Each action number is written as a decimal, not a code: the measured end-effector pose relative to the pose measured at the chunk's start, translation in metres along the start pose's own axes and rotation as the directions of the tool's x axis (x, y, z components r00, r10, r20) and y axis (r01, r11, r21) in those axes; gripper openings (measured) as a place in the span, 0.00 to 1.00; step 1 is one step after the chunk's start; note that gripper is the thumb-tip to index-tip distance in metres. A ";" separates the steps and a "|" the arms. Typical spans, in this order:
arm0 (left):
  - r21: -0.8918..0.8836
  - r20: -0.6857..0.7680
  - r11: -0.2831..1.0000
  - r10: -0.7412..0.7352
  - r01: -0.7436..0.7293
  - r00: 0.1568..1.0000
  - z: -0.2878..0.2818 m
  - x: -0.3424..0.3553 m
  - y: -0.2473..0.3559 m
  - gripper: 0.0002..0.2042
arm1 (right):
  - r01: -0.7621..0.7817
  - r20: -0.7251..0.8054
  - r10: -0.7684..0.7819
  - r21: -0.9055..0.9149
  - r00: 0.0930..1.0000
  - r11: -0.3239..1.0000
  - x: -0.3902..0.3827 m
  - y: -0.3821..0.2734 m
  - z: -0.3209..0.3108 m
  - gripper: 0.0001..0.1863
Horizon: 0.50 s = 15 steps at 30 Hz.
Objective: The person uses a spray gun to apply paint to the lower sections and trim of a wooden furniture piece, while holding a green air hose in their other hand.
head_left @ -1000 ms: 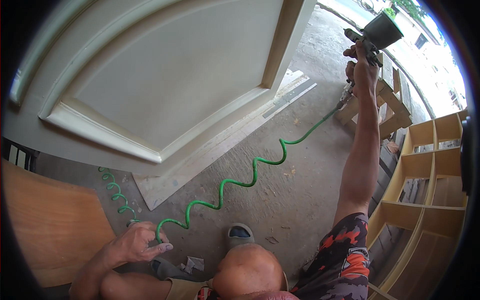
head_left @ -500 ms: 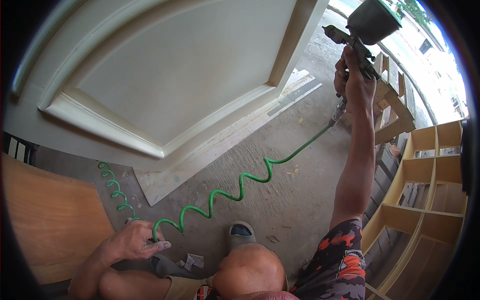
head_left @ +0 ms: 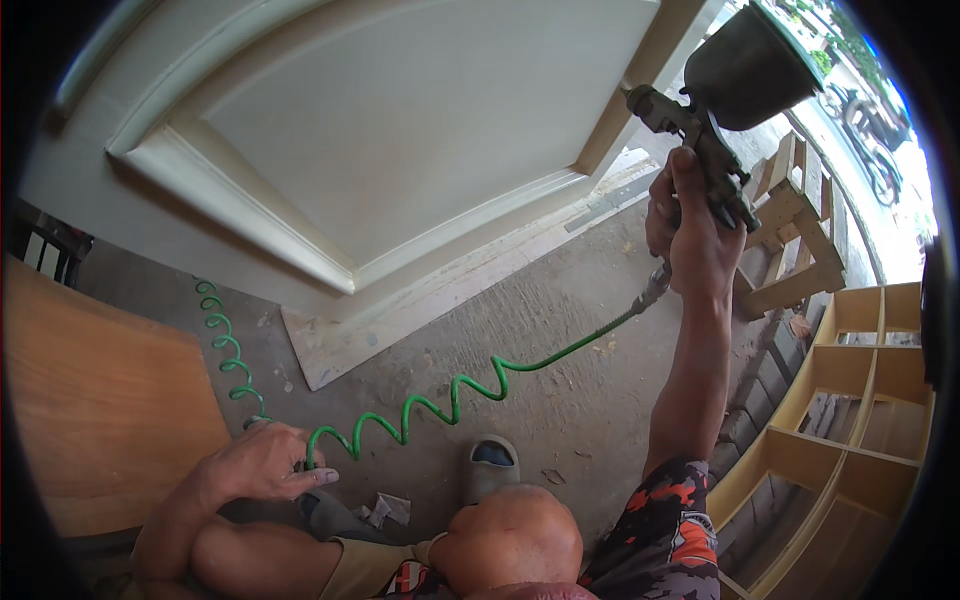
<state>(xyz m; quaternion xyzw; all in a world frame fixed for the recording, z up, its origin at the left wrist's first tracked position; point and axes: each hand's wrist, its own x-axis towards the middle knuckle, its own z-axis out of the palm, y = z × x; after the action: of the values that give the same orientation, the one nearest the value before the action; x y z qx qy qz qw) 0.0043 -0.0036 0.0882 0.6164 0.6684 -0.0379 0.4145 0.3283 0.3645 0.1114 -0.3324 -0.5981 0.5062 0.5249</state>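
The right hand (head_left: 695, 245) is clamped on the spray gun (head_left: 715, 110), raised beside the white door (head_left: 400, 130); top-heavy, best held by its handle. The left hand (head_left: 265, 462) pinches the springy green hose (head_left: 455, 390) near the floor.

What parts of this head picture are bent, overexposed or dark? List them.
Head view: fisheye bends the white door panel and wooden shelves; street at upper right is blown out; corners are black; spray gun in the right hand is backlit; green hose is sharp.
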 end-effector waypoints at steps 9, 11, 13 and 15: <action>0.047 0.009 0.997 -0.059 0.058 0.998 0.002 -0.022 -0.015 0.18 | 0.057 0.065 -0.060 0.039 0.996 0.998 -0.051 -0.006 0.052 0.17; 0.058 0.008 0.995 -0.078 0.078 0.997 0.001 -0.029 -0.015 0.18 | 0.055 0.074 -0.059 0.049 0.996 0.997 -0.061 -0.007 0.064 0.17; 0.056 0.040 0.991 -0.127 0.125 0.991 0.001 -0.033 -0.016 0.19 | 0.088 0.077 -0.090 0.031 0.993 0.996 -0.070 -0.007 0.074 0.17; 0.062 0.031 0.991 -0.123 0.121 0.992 0.007 -0.036 -0.024 0.19 | 0.062 0.080 -0.064 0.026 0.995 0.998 -0.079 -0.010 0.084 0.17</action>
<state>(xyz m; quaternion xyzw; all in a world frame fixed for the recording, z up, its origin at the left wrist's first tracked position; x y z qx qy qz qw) -0.0162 -0.0422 0.0943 0.5857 0.6961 -0.0940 0.4044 0.2667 0.2668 0.1036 -0.2866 -0.6231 0.5094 0.5198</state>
